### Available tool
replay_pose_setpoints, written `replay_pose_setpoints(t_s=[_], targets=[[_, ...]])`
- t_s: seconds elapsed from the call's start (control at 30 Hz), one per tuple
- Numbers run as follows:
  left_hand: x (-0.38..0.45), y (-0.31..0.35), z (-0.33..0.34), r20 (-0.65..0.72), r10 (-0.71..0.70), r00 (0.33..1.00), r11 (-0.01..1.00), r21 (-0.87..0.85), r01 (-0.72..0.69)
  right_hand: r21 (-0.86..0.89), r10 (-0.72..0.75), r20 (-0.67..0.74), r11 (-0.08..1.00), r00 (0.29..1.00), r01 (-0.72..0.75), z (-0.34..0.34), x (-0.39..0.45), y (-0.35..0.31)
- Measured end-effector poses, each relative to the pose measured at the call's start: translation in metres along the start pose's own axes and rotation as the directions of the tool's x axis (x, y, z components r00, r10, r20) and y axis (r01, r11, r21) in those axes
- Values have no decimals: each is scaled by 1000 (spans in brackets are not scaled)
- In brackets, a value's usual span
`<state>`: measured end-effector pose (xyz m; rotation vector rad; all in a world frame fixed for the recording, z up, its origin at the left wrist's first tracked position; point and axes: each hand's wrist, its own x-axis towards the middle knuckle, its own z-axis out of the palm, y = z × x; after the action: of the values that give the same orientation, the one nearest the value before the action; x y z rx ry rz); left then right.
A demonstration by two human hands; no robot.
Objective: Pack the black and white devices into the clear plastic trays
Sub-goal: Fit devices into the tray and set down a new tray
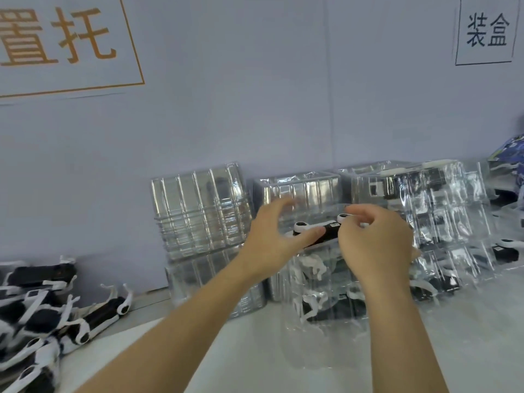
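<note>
- Both forearms reach over bench [255,350].
- Right hand [374,239] fingers pinch device [317,232] above clear tray [320,302]; left hand [272,239] fingers spread, thumb touching it.
- Advice: align with an empty pocket, press level.

Device pile [37,316] cut off left; packed trays [442,228] blurred.

Your forearms are bare, no sleeves in frame; left hand [272,242] and right hand [377,245] ungloved, no rings.
</note>
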<state>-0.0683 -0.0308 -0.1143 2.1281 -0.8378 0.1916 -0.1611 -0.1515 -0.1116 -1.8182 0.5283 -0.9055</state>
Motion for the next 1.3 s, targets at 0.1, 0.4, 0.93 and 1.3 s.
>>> replay_pose_setpoints(t_s=[0.1,0.4,0.93,1.3], targets=[[-7,-11,14,34,-160,987,971,-174,163,-10,-18,-5,1000,1000,18,2,-3,-2],[3,-14,14,-128,-132,983,986,-121,117,17,-200,42,980,979,200,15,-10,-8],[102,5,-47,103,-42,994,754,656,-36,52,-206,9,977,979,205,26,-6,-1],[135,12,-48,225,-141,964,690,721,-67,-129,-204,36,970,978,207,34,0,7]])
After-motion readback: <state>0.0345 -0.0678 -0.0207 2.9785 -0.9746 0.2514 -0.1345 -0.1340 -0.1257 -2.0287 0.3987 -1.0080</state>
